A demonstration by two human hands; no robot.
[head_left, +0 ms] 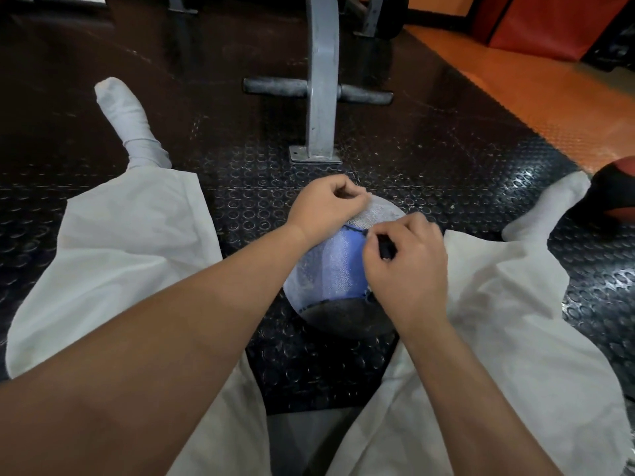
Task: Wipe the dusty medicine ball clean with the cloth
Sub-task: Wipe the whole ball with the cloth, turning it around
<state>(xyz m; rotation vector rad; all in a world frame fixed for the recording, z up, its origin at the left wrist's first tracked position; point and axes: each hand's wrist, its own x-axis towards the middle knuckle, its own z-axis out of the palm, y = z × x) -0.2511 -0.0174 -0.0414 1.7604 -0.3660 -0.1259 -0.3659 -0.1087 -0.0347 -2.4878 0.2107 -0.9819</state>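
Ball (330,269) on floor (429,159) mid-frame, between the legs (120,242). Left hand (323,204) fingers curled on its top, can't tell if gripping. Right hand (409,266) pinches dark wad, probably the cloth (386,249), against ball

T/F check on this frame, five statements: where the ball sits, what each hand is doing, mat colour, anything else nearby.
1. The medicine ball sits on the mat between the person's legs. True.
2. The right hand is flat and empty. False: it pinches a small dark item against the ball.
3. A red and black ball lies at the right edge. True.
4. The left hand rests on the mat. False: it rests, fingers curled, on the ball's top.
5. The mat under the ball is orange. False: it is black and studded.
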